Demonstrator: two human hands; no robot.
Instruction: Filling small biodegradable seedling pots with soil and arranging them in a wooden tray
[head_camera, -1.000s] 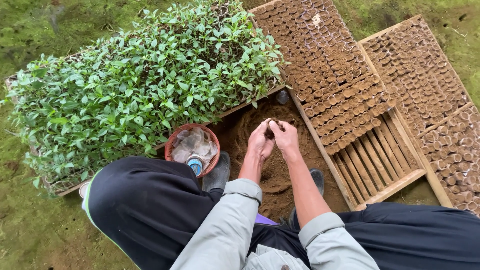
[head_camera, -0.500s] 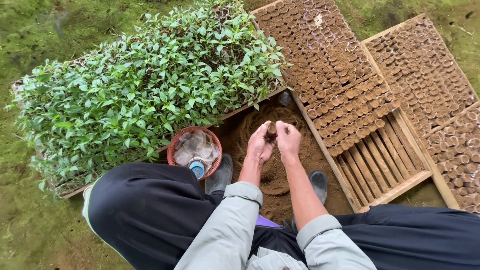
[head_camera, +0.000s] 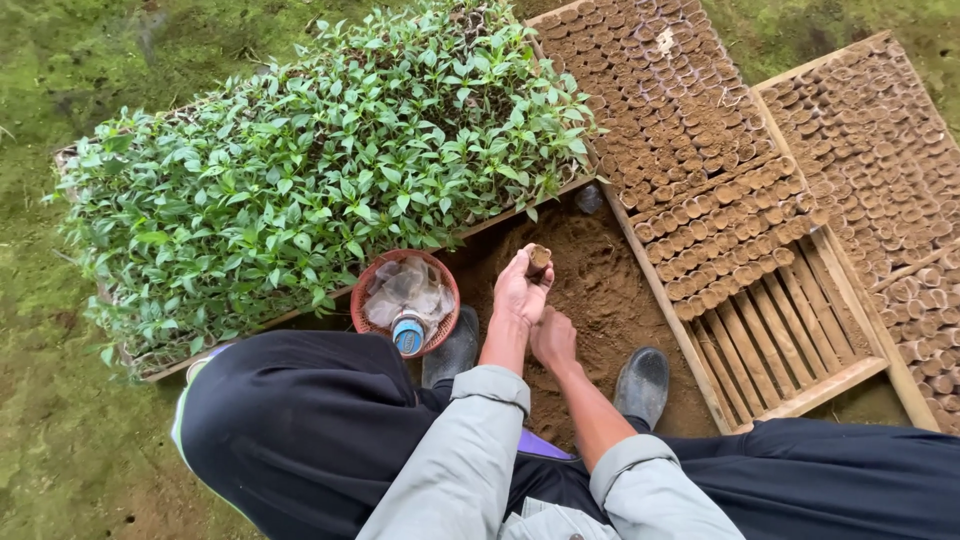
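Note:
My left hand (head_camera: 520, 290) is raised over the soil pile (head_camera: 600, 310) and holds a small soil-filled pot (head_camera: 539, 258) between its fingertips. My right hand (head_camera: 553, 340) is lower, just behind the left, its fingers down in the loose brown soil. Whether it grasps soil is hidden. To the right lies a wooden slatted tray (head_camera: 790, 350) part filled with rows of the same small brown pots (head_camera: 720, 210).
A tray of green seedlings (head_camera: 310, 180) fills the left. A round red basket (head_camera: 405, 303) with clear bags and a blue-capped bottle sits by my left knee. Two grey boots (head_camera: 642, 383) flank the soil. More pot trays (head_camera: 880, 150) lie at the right, on mossy ground.
Both hands were together on the small pot. Now my right hand has dropped down to the soil while my left hand keeps the pot up.

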